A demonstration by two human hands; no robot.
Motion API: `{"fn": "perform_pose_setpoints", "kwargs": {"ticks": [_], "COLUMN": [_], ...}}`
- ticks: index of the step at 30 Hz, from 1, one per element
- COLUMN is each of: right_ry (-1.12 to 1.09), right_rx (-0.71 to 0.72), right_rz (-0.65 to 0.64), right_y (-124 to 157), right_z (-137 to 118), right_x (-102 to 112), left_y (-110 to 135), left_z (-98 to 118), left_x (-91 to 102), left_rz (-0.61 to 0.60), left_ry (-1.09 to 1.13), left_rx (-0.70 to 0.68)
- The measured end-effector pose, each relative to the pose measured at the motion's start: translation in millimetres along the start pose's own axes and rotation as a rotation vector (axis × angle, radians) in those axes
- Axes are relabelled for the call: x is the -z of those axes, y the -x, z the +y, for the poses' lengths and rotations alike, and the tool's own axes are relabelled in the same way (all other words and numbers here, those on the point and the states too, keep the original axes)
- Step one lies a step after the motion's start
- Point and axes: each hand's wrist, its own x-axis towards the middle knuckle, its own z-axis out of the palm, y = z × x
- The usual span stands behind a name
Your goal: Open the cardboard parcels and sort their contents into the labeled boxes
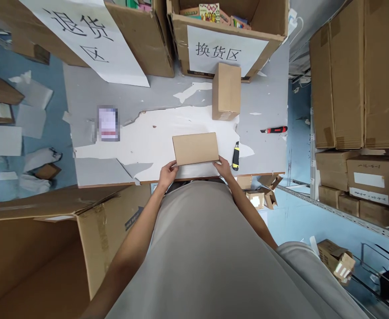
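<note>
Label “换货区” (225,49) faces hands (167,174) (223,168) holding a carton (196,148).

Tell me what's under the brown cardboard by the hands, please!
Around the brown cardboard you can see a torn white sheet, which probably runs beneath it too. The left hand and right hand are at its near corners. What's directly underneath is covered.

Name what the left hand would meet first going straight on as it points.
The left hand would likely meet the cardboard box at its near left corner; they appear to touch, though depth is unclear.
</note>
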Motion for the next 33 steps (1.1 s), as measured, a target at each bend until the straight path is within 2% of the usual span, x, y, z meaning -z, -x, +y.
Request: {"fn": "perform_pose_setpoints", "kwargs": {"ticks": [4,8,12,15,18,21,25,28,30,33], "right_ry": [-0.02,-0.058,-0.082,-0.036,0.012,0.069,0.157,0.132,0.091,-0.019], "right_rx": [-0.098,-0.044,0.064,0.051,0.054,0.066,0.058,0.071,0.084,0.055], "right_rz": [-0.002,0.015,0.168,0.262,0.261,0.207,0.119,0.056,0.029,0.028], "right_y": [-0.5,15.3,27.3,26.4,21.6,18.8,18.2,17.3,16.3,13.5], "right_z": [-13.7,-27.8,-46.5,-58.3,-62.0,-59.9,-56.6,-52.8,-46.9,-32.3], "right_x": [-4.8,0.4,13.5,20.1,19.6,15.6,14.2,14.3,13.3,11.1], "left_y": [3.5,13.6,26.4,27.7,19.1,6.8,-3.8,-5.5,-5.5,-6.4], "left_z": [9.0,27.0,52.9,64.8,62.2,52.2,45.4,44.7,42.2,32.4], "left_x": [-2.5,2.3,7.0,6.7,6.6,9.8,14.6,13.3,11.1,9.4], "left_rz": [0.021,0.085,0.147,0.211,0.241,0.241,0.185,0.151,0.129,0.094], "left_ry": [0.022,0.064,0.059,-0.008,-0.075,-0.115,-0.189,-0.222,-0.186,0.0], "left_rx": [0.006,-0.122,-0.301,-0.312,-0.253,-0.206,-0.239,-0.273,-0.267,-0.19]}}
